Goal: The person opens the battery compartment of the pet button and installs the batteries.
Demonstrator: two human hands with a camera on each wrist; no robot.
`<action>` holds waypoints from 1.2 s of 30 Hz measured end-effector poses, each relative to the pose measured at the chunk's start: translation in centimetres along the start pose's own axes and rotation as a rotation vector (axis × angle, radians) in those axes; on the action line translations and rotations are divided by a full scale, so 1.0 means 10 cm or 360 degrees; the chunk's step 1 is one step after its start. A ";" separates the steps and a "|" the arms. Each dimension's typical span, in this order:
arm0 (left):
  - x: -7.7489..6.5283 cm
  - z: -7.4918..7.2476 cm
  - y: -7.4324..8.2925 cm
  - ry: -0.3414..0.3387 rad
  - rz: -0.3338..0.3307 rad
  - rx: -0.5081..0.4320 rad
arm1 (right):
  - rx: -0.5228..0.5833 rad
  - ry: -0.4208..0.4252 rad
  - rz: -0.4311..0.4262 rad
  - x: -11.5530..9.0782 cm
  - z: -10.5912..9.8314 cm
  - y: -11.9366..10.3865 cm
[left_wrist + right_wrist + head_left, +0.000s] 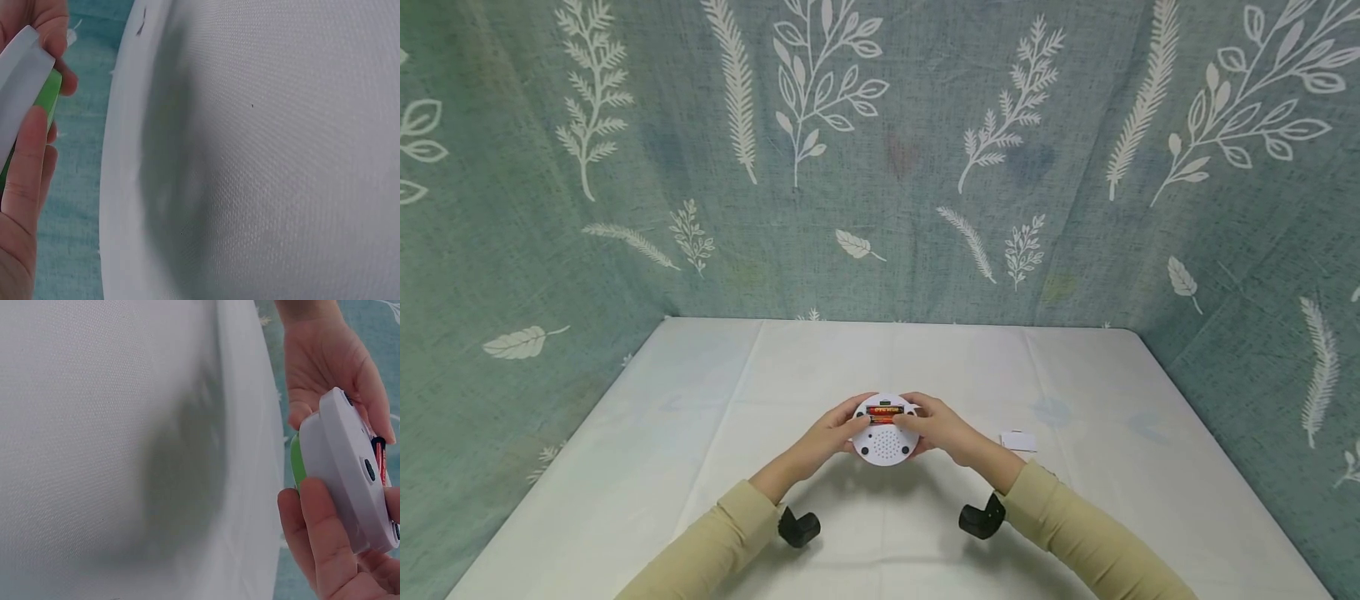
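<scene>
Both hands hold a round white device [886, 451] above the table, its underside with speaker holes and dark round feet turned up. My left hand [826, 435] grips its left edge, thumb on the face. On the opposite edge my right hand [946, 430] grips it, with the thumb at the battery compartment. Two red batteries [885, 410] lie side by side in the open compartment; the right thumb overlaps the lower one. The right wrist view shows the device's thick white side [340, 481] and a green part [297, 459] on its far face.
A small white rectangular piece [1018, 441], resembling a battery cover, lies on the white-covered table [730, 500] to the right of the hands. Black wrist cameras [799, 528] hang below the sleeves. A green leaf-patterned curtain [895, 167] surrounds the table's back and sides.
</scene>
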State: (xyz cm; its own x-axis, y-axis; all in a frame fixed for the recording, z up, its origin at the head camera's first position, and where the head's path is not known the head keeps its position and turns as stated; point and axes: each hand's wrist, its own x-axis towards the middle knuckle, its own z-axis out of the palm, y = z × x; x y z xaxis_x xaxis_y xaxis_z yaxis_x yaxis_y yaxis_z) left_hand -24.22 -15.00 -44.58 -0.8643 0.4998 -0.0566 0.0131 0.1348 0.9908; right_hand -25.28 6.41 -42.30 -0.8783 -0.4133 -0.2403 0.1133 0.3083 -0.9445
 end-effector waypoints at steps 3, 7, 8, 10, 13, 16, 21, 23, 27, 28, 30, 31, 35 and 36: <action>-0.01 0.00 0.00 0.0010 -0.0002 -0.0012 | 0.0019 -0.0018 -0.0018 0.00 0.00 0.00; 0.00 -0.01 -0.01 0.0018 0.0021 -0.0038 | 0.0036 -0.0036 -0.0037 -0.01 0.00 -0.01; 0.00 -0.01 -0.01 0.0024 0.0021 -0.0040 | 0.0040 -0.0045 -0.0045 -0.01 0.00 -0.01; 0.00 -0.01 0.00 0.0039 0.0021 -0.0038 | 0.0058 -0.0075 -0.0057 -0.02 -0.01 -0.01; 0.00 -0.01 0.01 0.0064 0.0029 -0.0032 | 0.0102 -0.0160 -0.0092 -0.02 -0.04 -0.01; 0.00 -0.02 0.02 0.0084 0.0059 -0.0024 | 0.0173 -0.0246 -0.0109 -0.03 -0.07 0.01; 0.00 -0.02 0.04 0.0129 0.0052 -0.0014 | 0.0283 -0.0334 -0.0125 -0.04 -0.11 0.01; 0.01 -0.01 0.05 0.0151 0.0027 -0.0005 | 0.0309 -0.0350 -0.0135 -0.04 -0.11 0.02; 0.02 0.02 0.09 0.0196 -0.0018 0.0017 | 0.0334 -0.0349 -0.0148 -0.05 -0.12 0.02; 0.02 0.03 0.10 0.0203 -0.0019 0.0024 | 0.0336 -0.0349 -0.0150 -0.05 -0.12 0.02; 0.02 0.04 0.11 0.0215 -0.0021 0.0021 | 0.0337 -0.0345 -0.0149 -0.05 -0.12 0.02; 0.02 0.05 0.11 0.0227 -0.0022 0.0023 | 0.0337 -0.0347 -0.0150 -0.05 -0.12 0.02; 0.03 0.07 0.11 0.0278 -0.0045 0.0022 | 0.0335 -0.0349 -0.0155 -0.04 -0.11 0.03; 0.04 0.08 0.11 0.0295 -0.0053 0.0025 | 0.0337 -0.0348 -0.0158 -0.04 -0.11 0.03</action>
State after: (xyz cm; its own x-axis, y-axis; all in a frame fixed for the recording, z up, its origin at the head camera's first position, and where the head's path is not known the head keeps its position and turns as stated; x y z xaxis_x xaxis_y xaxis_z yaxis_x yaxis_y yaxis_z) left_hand -24.15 -14.02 -43.60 -0.9422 0.3289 -0.0643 -0.0104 0.1630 0.9866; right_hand -25.40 7.65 -42.26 -0.7719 -0.6138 -0.1654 0.1462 0.0817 -0.9859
